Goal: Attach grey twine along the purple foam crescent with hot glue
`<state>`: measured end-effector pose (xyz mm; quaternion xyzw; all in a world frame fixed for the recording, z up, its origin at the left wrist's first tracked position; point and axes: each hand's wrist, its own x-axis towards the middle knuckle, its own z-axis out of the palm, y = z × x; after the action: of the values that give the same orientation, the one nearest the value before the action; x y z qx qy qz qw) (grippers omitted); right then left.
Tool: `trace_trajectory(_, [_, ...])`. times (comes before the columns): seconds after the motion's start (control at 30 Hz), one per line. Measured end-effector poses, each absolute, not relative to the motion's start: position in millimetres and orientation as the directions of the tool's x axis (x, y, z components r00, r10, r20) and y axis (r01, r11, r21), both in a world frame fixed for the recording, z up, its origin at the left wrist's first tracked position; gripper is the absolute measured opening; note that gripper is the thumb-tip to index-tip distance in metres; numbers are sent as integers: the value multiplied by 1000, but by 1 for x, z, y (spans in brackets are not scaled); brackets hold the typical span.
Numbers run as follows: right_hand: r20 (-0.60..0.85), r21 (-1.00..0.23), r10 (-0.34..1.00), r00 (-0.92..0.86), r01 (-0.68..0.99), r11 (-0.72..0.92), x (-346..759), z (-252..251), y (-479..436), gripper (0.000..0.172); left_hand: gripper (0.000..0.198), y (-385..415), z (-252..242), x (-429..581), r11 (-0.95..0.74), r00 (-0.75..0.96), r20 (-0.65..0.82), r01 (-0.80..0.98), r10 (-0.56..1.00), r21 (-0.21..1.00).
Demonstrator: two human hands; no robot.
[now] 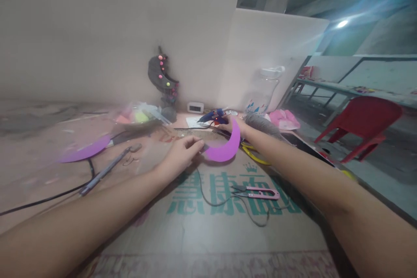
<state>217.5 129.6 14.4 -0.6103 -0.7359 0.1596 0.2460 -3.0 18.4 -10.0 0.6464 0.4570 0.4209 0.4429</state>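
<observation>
My left hand [187, 150] pinches one tip of a purple crescent-shaped piece [224, 153], with a bit of grey yarn at that tip. The crescent stands out to the right, its upper end in front of my right wrist. Farther back, my right hand [229, 124] is closed around the handle of a blue hot glue gun [213, 116], whose nozzle points left over a white paper. The crescent partly hides those fingers. Nearer me, pink thread snips [260, 193] lie on the printed mat [156, 234] beside a loose grey yarn strand [211, 204].
A grey crescent with coloured beads [156, 71] stands against the wall. Around the back are a bowl of pompoms [137, 117], a small white clock [195, 107], a clear bottle [262, 89] and grey yarn [260, 125]. A purple piece [87, 149] and a grey stick [106, 171] lie left; a red chair [368, 117] stands right.
</observation>
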Motion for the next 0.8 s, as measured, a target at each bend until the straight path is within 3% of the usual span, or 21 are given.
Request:
trace_trajectory(0.27, [244,-672,969,38,727,140,230,45,96,17,26,16,-6,-3,-183,238,137,185,962,965])
trace_trajectory(0.4, [317,-670,942,108,728,143,243,62,55,34,28,17,-8,-4,-188,241,143,175,960,966])
trace_trajectory(0.53, [429,-698,900,82,663,272,250,55,17,21,29,20,-8,-5,-209,179,181,147,967,967])
trace_trajectory(0.67, [416,-747,908,-44,553,368,244,34,-13,25,29,20,-9,-5,-157,175,138,105,975,982])
trace_trajectory(0.8, [386,-661,905,-180,630,408,232,19,-27,18,27,20,-9,-6,-156,187,134,105,973,982])
